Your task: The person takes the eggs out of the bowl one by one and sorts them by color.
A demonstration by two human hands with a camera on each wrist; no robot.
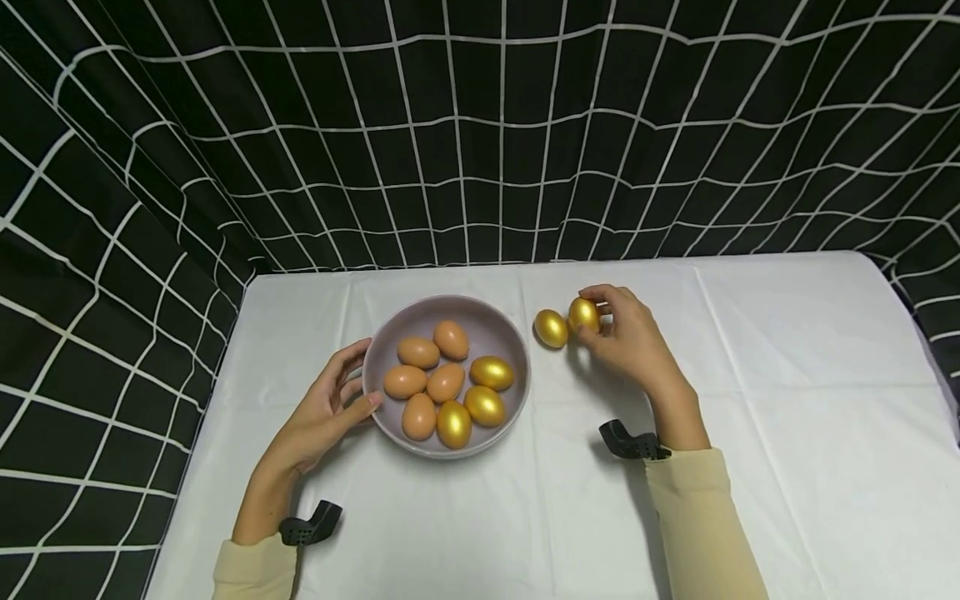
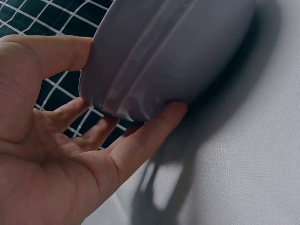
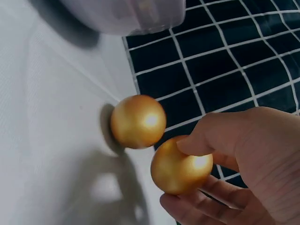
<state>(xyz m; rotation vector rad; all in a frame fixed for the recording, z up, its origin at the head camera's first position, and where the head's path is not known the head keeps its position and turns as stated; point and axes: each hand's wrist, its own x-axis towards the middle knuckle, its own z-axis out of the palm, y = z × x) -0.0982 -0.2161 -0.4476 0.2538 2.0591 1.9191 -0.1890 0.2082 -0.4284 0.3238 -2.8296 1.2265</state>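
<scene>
A greyish-mauve bowl (image 1: 397,327) stands on the table, holding several brown eggs (image 1: 405,382) and three golden eggs (image 1: 485,406). My left hand (image 1: 330,408) holds the bowl's left side, thumb at the rim and fingers spread along the outer wall (image 2: 154,51). To the right of the bowl, my right hand (image 1: 626,333) pinches a golden egg (image 1: 582,317) between thumb and fingers. The right wrist view shows this held egg (image 3: 176,171) beside another golden egg (image 3: 138,122), which rests on the cloth between it and the bowl.
A white cloth (image 1: 810,450) with fold creases covers the table. Black netting-patterned fabric with white lines (image 1: 480,150) rises behind the table and along both sides. A black device (image 1: 633,442) sits on the right wrist, another (image 1: 311,525) on the left.
</scene>
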